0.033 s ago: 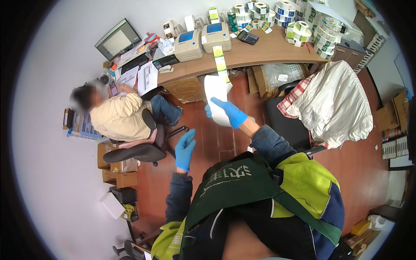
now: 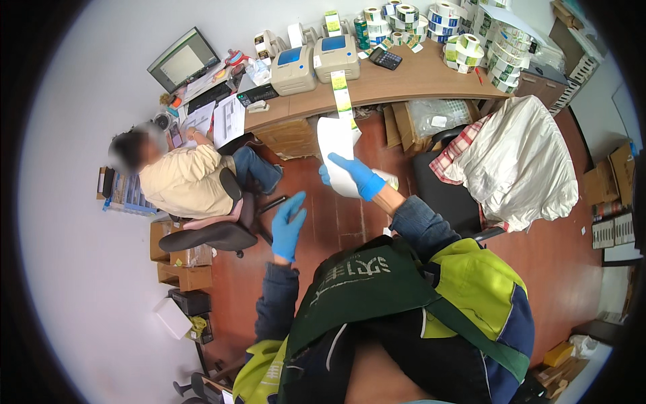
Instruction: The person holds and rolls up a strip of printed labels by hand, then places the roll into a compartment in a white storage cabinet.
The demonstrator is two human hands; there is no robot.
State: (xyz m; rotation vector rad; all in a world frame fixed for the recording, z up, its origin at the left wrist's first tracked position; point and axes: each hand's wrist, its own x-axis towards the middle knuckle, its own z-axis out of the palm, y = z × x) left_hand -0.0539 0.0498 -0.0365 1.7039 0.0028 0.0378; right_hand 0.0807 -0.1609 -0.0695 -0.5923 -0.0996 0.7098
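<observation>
Blue-gloved right hand [image 2: 351, 176] pinched a curling paper label strip [image 2: 334, 145] below the boxy label printer [image 2: 336, 62].
Smooth white backing showed; the left hand [image 2: 287, 232] hovered, fingers parted wider than earlier. The strip's green-yellow face ran over the wood-grain desk's [image 2: 417, 79] edge.

Head-worn fisheye, one view, looking steeply down. Apron [image 2: 363, 296] close, lower centre; worktop [image 2: 417, 77] farther off, upper frame.
</observation>
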